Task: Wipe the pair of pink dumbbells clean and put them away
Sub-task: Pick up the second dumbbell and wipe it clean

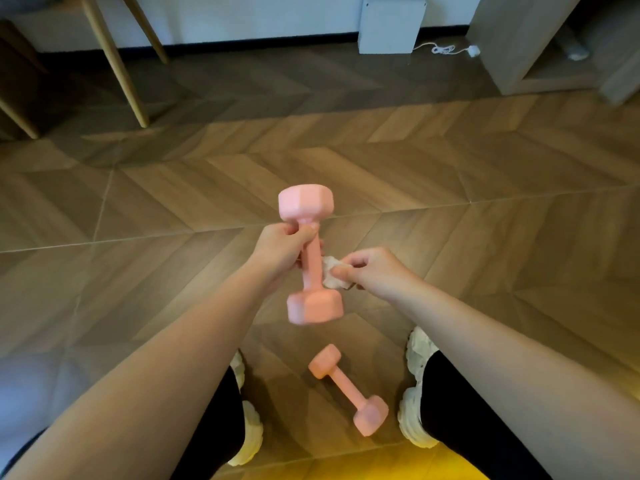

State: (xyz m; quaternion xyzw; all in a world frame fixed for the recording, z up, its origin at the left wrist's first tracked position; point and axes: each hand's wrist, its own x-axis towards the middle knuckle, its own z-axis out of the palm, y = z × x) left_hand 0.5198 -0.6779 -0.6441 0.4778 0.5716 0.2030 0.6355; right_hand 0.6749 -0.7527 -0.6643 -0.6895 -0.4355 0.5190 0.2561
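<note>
Dumbbell (310,254) upright in left hand (280,251); right hand (372,268) presses wipe (330,277) against it.

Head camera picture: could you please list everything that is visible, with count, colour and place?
held dumbbell: one, pink, centre, nearly upright above the floor
floor dumbbell: one, pink, lying on the floor between the shoes
wipe: one, white, crumpled, against the held dumbbell's handle
floor: one, brown wood, herringbone pattern
box: one, white, by the far wall
cable: one, white, on the floor right of the box
furniture legs: at least three, light wood, upper left
cabinet: one, grey, upper right
yellow patch: one, bottom edge, cannot tell what it is
shoes: two, white, lower centre
trouser legs: two, black, bottom
left hand: one, grips the held dumbbell's handle
right hand: one, fingers pinch the wipe
</note>
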